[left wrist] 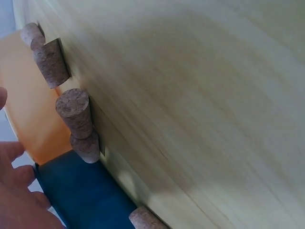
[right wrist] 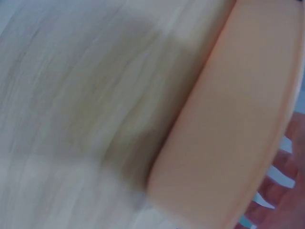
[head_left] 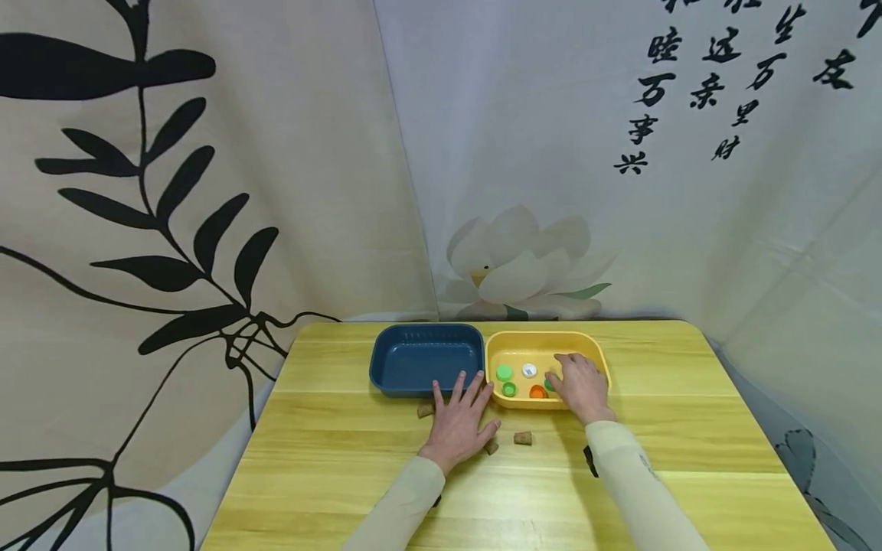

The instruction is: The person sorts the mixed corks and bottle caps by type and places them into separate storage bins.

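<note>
My left hand lies with fingers spread at the front right corner of a dark blue tray, fingertips over its rim. Several tapered corks sit around it, among them one cork by the tray's front and another cork under the thumb. Over the right side of a yellow tray, my right hand reaches in, index finger and thumb apart. Beside the thumb shows a green bottle cap, partly hidden. Other caps lie inside: a light green cap, a white cap and an orange cap.
The two trays stand side by side at the back of a light wooden table. A lone cork lies in front of the yellow tray. Behind the table hangs a printed cloth with leaves and writing.
</note>
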Demonstrator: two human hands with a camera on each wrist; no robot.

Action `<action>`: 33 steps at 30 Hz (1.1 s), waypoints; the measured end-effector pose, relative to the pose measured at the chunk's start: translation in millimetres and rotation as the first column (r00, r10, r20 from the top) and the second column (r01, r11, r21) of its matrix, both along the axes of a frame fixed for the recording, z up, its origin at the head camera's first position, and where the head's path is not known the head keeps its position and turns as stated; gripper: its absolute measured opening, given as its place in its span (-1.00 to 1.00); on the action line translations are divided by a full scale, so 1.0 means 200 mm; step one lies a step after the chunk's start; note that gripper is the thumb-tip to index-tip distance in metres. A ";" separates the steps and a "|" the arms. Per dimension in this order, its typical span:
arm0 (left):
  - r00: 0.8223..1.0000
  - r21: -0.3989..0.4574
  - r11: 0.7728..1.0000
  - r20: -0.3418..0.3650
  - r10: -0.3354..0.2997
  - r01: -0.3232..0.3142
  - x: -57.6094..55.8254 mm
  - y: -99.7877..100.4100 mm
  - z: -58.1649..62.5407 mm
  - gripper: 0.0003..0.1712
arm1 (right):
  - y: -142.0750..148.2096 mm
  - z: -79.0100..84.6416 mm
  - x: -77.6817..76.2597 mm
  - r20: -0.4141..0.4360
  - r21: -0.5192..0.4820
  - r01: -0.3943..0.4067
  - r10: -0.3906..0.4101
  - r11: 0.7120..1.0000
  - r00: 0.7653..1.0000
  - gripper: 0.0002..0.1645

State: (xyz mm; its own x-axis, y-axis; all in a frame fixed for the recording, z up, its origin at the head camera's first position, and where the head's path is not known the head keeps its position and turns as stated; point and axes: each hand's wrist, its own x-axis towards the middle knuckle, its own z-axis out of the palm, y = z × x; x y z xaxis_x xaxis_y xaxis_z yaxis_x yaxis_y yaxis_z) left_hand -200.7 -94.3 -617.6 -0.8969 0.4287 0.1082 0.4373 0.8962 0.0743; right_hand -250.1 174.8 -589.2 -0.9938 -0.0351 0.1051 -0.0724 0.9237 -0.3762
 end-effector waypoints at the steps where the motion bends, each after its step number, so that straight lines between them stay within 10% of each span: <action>1: 1.000 0.001 1.000 -0.006 0.001 -0.001 0.00 0.00 0.00 -0.18 | -0.01 0.01 0.00 -0.019 -0.004 -0.006 0.005 1.000 1.000 -0.38; 17: 0.990 0.230 0.972 -0.119 0.077 -0.048 0.09 -0.24 0.03 -0.19 | -0.33 0.04 0.13 -0.270 -0.037 -0.146 0.130 0.989 0.954 -0.46; 33: 0.980 0.249 0.954 -0.071 0.187 -0.164 0.17 -0.49 0.04 -0.18 | -0.56 -0.02 0.14 -0.139 0.130 -0.245 0.262 0.961 0.955 -0.24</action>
